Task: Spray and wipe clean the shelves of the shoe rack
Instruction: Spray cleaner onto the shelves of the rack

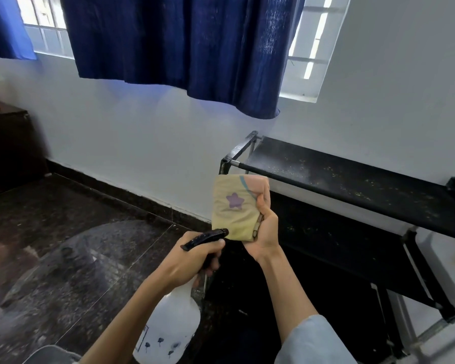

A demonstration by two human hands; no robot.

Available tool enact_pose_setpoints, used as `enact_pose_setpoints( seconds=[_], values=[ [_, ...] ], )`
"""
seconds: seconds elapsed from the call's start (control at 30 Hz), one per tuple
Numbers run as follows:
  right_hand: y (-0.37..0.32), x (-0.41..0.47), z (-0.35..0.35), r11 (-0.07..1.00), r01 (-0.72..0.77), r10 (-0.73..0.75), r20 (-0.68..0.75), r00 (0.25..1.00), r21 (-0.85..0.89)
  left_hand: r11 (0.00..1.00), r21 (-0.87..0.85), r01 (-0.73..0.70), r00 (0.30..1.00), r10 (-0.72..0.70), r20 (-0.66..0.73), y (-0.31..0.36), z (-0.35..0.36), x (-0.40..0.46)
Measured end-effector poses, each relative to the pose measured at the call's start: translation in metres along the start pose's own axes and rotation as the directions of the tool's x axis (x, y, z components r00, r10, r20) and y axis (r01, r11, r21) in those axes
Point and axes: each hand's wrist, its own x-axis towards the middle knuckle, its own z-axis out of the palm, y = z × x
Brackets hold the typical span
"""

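My left hand (192,261) grips a white spray bottle (168,327) by its black trigger head, with the nozzle pointing at a folded cloth. The cloth (234,208) is beige with a purple star, and my right hand (267,227) holds it upright just in front of the nozzle. The black shoe rack (352,179) stands at the right against the white wall. Its top shelf is dusty with pale specks, and a lower shelf (326,235) shows beneath it, behind my right hand.
A dark blue curtain (179,46) hangs over the window above. A dark wooden cabinet (8,143) stands at the far left. The floor (63,232) is dark speckled tile with a black skirting along the wall.
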Motion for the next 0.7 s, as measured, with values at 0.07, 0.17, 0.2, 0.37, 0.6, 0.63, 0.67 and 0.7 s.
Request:
enact_pose_setpoints(
  seconds=[0.07,0.17,0.2,0.37,0.6,0.63,0.67,0.7],
  values=[
    [0.000,0.000,0.000,1.000,-0.002,0.002,-0.008,1.000,-0.004,1.000,0.001,-0.024,1.000,0.024,0.011,0.002,0.001,-0.001],
    [0.001,-0.001,0.001,1.000,0.010,-0.010,-0.013,1.000,-0.022,0.999,0.051,-0.017,0.997,0.021,-0.072,-0.002,0.003,0.000],
    [0.001,-0.002,0.001,1.000,0.011,-0.011,-0.011,1.000,-0.024,0.998,0.070,-0.011,0.996,0.017,-0.088,-0.004,0.002,0.000],
    [0.000,-0.003,0.001,1.000,-0.003,0.003,-0.012,1.000,-0.009,0.994,0.106,-0.007,0.996,0.016,-0.088,-0.014,-0.005,-0.005],
    [0.005,-0.005,0.008,0.996,-0.077,0.075,-0.048,0.996,-0.041,0.997,0.052,0.056,0.958,-0.039,-0.284,-0.031,-0.011,-0.008],
    [0.006,-0.005,0.008,0.995,-0.087,0.084,-0.050,0.995,-0.048,0.998,0.041,0.046,0.960,-0.033,-0.276,-0.029,-0.010,-0.008],
    [0.007,-0.005,0.008,0.995,-0.088,0.086,-0.052,0.995,-0.048,0.999,0.036,0.030,0.967,-0.020,-0.253,-0.027,-0.010,-0.008],
    [0.009,-0.005,0.008,0.995,-0.087,0.085,-0.052,0.995,-0.043,0.999,0.040,0.010,0.975,-0.001,-0.222,-0.023,-0.009,-0.009]
  ],
)
